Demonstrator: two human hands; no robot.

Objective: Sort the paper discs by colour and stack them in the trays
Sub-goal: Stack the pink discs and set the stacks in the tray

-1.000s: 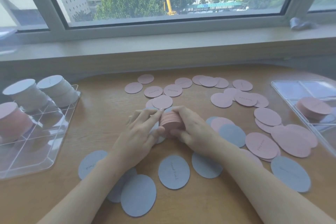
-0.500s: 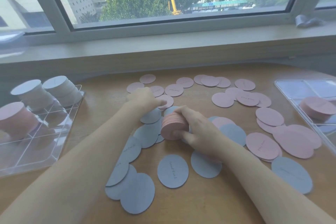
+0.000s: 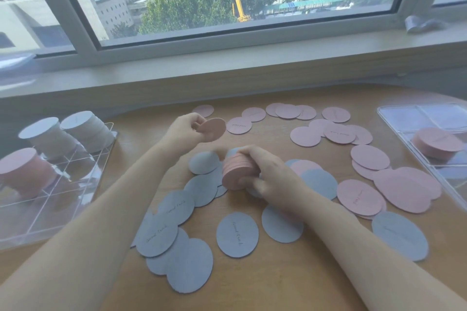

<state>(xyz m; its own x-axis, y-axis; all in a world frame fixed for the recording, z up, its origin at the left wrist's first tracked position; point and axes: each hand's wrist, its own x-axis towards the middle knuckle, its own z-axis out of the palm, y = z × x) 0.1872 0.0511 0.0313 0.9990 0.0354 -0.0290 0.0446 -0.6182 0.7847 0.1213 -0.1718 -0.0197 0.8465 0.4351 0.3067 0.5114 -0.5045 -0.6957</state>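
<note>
left tray (image 3: 99, 166) at left edge of frame holds two grey stacks (image 3: 68, 134) and one pink stack (image 3: 24, 174). left hand (image 3: 183, 130), upper centre, fingers pinching a single pink disc (image 3: 212, 129) lifted off the bench (image 3: 278, 283). right hand (image 3: 271, 175), centre, fingers curled round a small pink pile (image 3: 238, 171) tilted on edge. loose grey discs (image 3: 236, 233) lower centre, loose pink discs (image 3: 370, 159) right. right tray (image 3: 394, 118) at right edge holds a short pink stack (image 3: 438, 141).

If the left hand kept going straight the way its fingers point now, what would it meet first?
Probably the loose pink disc lying on the table just right of the pink disc it pinches. The left hand looks raised, so depth is uncertain.
</note>
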